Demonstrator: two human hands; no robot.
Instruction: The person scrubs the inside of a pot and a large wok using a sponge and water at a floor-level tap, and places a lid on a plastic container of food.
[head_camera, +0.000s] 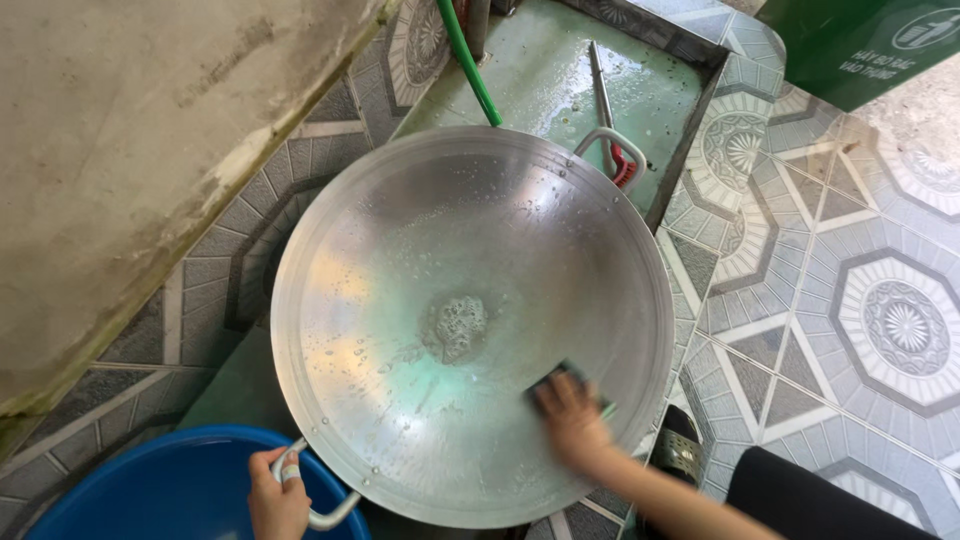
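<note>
At the far left, a rough grey concrete slab (130, 170) slants across the view and overhangs the patterned floor tiles (860, 290), closing that side in. Below it, at the bottom edge, a blue plastic basin (170, 490) is cut off by the frame, so only part of its rim and wall shows. The left hand (275, 495) is clenched around the near metal handle (320, 505) of a wide, shallow metal wok (450, 250), just beside the basin; the wrist runs out of view. The wok fills the middle, tilted up on its near edge over a sunken, wet green washing area (590, 80), with soapy water and foam (458, 325) pooled at its centre. Its rim comes close to the concrete on the left and to the raised tile edge on the right, leaving only narrow gaps on both sides. Behind it, a green hose (470, 60) drops from the top, and the wok's far handle (612, 150) stands over a long metal utensil with a red grip (605, 100), partly hidden by the rim. The right hand (572, 420) presses a dark scouring sponge (558, 380) against the wok's inner wall, low on the right; it is blurred, so the fingers are hard to make out. Right of it lie open tiles, a dark garment (810, 500) at the corner, and a green bin (860, 40) cut off at the top.
</note>
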